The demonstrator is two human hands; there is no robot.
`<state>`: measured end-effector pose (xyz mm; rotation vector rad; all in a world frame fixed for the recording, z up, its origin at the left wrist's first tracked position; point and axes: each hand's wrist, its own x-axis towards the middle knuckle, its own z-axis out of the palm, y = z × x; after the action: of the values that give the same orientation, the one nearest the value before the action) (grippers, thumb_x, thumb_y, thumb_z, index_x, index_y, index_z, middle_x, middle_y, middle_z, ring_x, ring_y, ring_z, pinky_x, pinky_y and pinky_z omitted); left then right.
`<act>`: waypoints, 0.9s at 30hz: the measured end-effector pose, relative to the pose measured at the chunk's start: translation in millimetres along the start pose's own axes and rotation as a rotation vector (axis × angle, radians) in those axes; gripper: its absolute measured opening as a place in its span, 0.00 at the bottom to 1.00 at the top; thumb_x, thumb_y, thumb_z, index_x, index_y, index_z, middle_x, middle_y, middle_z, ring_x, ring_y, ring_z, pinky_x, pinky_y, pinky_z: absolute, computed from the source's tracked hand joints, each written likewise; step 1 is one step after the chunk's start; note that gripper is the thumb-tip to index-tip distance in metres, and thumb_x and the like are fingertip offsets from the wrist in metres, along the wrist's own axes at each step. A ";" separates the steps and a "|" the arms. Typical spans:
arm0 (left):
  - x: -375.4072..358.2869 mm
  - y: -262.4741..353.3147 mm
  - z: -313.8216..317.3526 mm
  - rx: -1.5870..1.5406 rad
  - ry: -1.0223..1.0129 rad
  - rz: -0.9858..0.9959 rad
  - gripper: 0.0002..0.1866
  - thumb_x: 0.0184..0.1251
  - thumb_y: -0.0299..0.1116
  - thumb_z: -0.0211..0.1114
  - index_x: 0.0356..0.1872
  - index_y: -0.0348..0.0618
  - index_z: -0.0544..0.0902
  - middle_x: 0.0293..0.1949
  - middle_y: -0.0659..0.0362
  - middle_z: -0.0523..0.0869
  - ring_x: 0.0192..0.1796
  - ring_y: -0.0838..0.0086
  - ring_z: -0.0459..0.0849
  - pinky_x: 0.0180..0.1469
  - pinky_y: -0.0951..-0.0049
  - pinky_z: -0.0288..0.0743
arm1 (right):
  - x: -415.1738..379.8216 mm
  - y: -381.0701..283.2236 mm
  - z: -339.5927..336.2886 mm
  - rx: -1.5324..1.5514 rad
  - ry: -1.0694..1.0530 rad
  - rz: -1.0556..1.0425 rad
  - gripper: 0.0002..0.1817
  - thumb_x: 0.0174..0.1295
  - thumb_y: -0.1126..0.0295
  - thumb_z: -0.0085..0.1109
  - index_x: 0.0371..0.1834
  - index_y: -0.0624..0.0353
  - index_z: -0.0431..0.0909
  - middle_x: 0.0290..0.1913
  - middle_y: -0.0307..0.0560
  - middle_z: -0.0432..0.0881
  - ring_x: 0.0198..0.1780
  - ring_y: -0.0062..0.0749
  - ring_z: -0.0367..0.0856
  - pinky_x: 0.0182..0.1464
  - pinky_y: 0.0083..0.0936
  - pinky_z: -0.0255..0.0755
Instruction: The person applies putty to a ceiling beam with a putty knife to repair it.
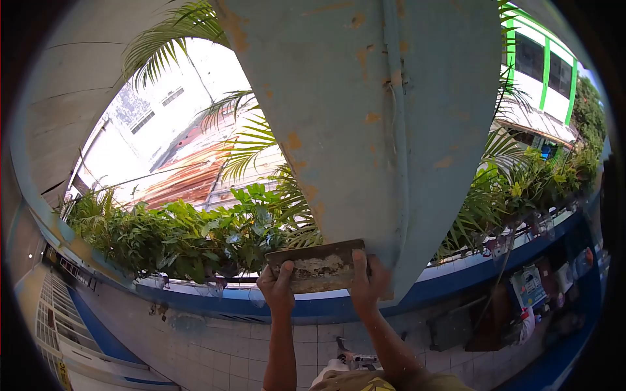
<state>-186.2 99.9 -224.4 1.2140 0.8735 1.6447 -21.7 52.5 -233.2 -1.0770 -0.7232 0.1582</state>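
A worn, flat rectangular board (pixel 319 268) with patchy grey and brown residue is held up at the foot of a grey-green pillar (pixel 345 130). My left hand (pixel 278 287) grips the board's left end, thumb on its near face. At the right end, my right hand (pixel 368 279) has its thumb on the near face too, its outer fingers slightly blurred. The board's upper edge lies against or close to the pillar's surface. Orange-brown patches and a thin vertical pipe mark the pillar.
Leafy plants (pixel 176 238) line a blue-edged ledge (pixel 417 301) on both sides of the pillar. Below lies a tiled floor (pixel 248 345). Dark furniture and assorted items (pixel 528 287) stand at the right. A white railing (pixel 55 313) is at the lower left.
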 end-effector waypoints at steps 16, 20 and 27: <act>-6.3 5.8 4.7 0.046 -0.002 -0.035 0.13 0.68 0.35 0.75 0.40 0.34 0.86 0.36 0.63 0.87 0.36 0.83 0.77 0.40 0.77 0.73 | 3.3 -16.4 -8.6 -0.071 0.001 0.087 0.29 0.72 0.61 0.66 0.16 0.60 0.61 0.16 0.29 0.57 0.24 0.13 0.52 0.24 0.27 0.45; -17.5 -16.6 2.0 0.054 0.022 -0.018 0.13 0.68 0.35 0.75 0.39 0.34 0.86 0.34 0.64 0.87 0.35 0.84 0.76 0.39 0.77 0.72 | -15.6 16.9 -14.7 -0.042 0.006 0.093 0.29 0.72 0.62 0.65 0.16 0.60 0.61 0.16 0.28 0.56 0.24 0.14 0.52 0.24 0.27 0.45; -4.1 11.4 9.9 0.164 -0.017 -0.003 0.14 0.67 0.38 0.76 0.37 0.34 0.87 0.31 0.65 0.87 0.33 0.84 0.76 0.36 0.76 0.72 | -0.3 -3.4 -8.7 -0.003 0.043 0.073 0.28 0.72 0.62 0.65 0.17 0.61 0.63 0.17 0.29 0.58 0.24 0.13 0.52 0.24 0.27 0.45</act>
<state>-179.0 92.3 -212.8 1.3352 1.0145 1.5826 -17.5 44.3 -232.9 -1.1072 -0.6464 0.1957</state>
